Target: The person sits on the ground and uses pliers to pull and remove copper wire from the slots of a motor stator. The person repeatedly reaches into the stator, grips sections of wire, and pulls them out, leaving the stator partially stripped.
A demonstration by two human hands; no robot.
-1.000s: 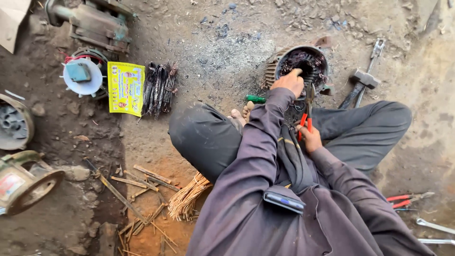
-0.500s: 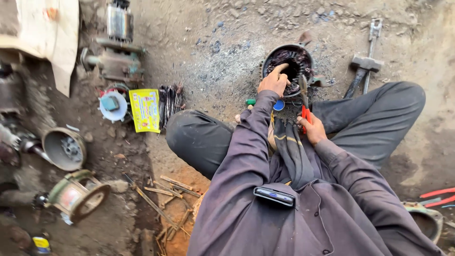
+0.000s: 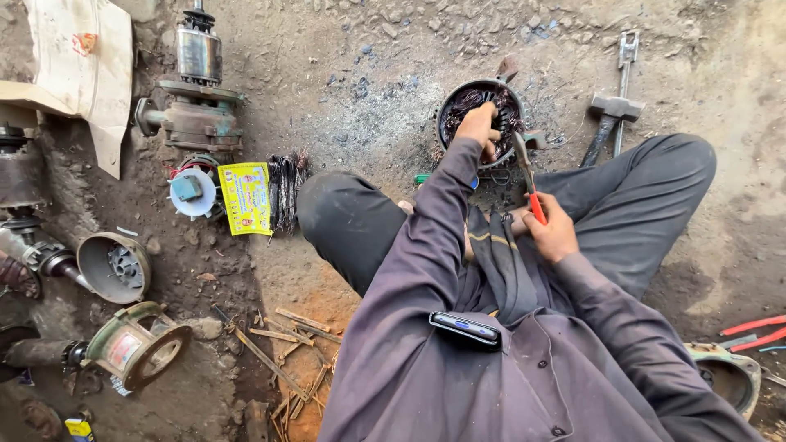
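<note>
Since half a second ago the view has swung left, while both hands stay put. Upper centre, the round dark metal motor stator packed with burnt copper windings (image 3: 479, 123) sits on the ground; the left hand (image 3: 479, 127) curls loosely over its rim. Heavy and rigid, it looks best gripped by the rim. Right of it, the right hand (image 3: 550, 229) is closed around red-handled pliers (image 3: 528, 180).

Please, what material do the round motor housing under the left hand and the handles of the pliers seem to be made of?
The motor housing looks like dark, sooty metal, probably cast iron or steel, with dull copper-coloured wire coils inside. The pliers in the right hand have grey steel jaws; their handles wear a smooth bright red cover, likely plastic or rubber. The left hand rests on the coils.
</note>
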